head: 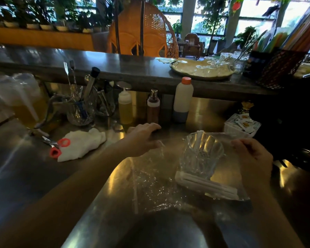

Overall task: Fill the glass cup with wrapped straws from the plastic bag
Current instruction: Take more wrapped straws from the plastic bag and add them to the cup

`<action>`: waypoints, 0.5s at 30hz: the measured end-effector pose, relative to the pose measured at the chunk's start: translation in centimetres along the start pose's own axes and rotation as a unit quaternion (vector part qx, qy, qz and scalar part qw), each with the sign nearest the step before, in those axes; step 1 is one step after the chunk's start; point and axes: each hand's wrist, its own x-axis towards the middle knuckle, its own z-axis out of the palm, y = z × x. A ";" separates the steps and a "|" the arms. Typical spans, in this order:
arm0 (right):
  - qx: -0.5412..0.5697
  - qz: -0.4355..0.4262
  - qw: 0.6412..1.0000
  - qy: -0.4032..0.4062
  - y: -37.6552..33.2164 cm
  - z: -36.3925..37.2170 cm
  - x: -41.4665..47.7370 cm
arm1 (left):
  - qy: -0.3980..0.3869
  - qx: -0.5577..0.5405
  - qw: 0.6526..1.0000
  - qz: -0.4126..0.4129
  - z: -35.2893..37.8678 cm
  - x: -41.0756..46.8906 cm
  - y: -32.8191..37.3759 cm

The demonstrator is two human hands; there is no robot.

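Our right hand (252,154) pinches the plastic bag (168,179) of wrapped straws (206,187) beside the glass cup (201,154); our left hand (143,136) lies open, empty

Cut-glass cup (201,154) upright, right of counter centre. Clear plastic bag (156,183) crumpled around it; white wrapped straws (207,187) lying inside.

Both bare arms reach forward from the bottom of the view. The left hand (143,138) is stretched out, palm down, with its fingers (153,126) spread flat and loose. The right hand (254,154) is off to the right, its fingers curled in and pinched together.
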 end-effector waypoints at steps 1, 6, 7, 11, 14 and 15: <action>0.005 0.000 1.000 0.010 -0.1 -0.1 0.0 | -0.016 0.012 1.000 0.007 0.6 0.4 0.1; 0.013 0.021 0.999 0.042 -0.5 -1.1 -0.3 | -0.051 -0.012 0.998 0.023 2.4 1.8 0.0; 0.011 0.025 0.998 0.048 -0.5 -1.4 -0.3 | -0.051 -0.023 0.998 0.028 2.6 1.9 0.1; 0.009 0.040 0.996 0.076 -0.6 -2.6 -0.5 | -0.039 0.016 0.996 0.078 2.4 2.0 0.4; 0.022 0.055 0.994 0.095 -0.3 -3.4 -0.4 | 0.131 0.095 0.975 0.150 1.0 1.8 1.4; 0.023 0.058 0.993 0.102 -0.2 -3.6 -0.3 | 0.198 0.116 0.958 0.171 0.3 1.7 2.0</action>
